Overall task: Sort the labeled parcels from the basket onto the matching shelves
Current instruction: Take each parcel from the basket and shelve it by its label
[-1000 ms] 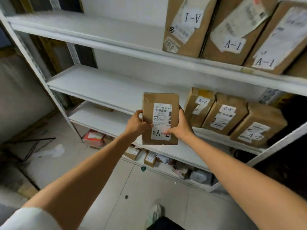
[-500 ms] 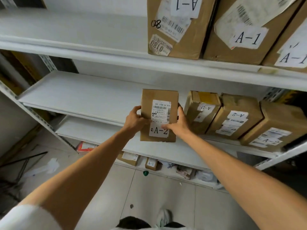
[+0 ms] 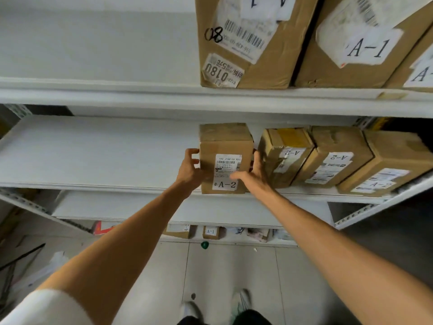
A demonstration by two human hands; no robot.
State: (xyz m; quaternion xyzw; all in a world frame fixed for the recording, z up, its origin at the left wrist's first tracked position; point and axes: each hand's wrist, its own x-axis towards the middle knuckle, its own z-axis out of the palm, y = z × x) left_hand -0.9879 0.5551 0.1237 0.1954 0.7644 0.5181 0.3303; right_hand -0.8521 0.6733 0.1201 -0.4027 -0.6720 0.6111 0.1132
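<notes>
Gripping upright A-2 parcel (image 3: 225, 146) between left hand (image 3: 191, 168) and right hand (image 3: 254, 175), dead ahead at shelf lip (image 3: 93, 186), beside A-2 row (image 3: 328, 160).

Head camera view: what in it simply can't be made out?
All in the head view:
- Basket: out of frame.
- A-2 parcel: the fine print on its label is too small to read.
- Right hand: fingers mostly hidden between the parcel and the neighbouring box.
- Rightmost top-shelf box: cut off by the right edge, label incomplete.
- Small parcels low down: mostly hidden by the shelf over them, labels tiny.
</notes>
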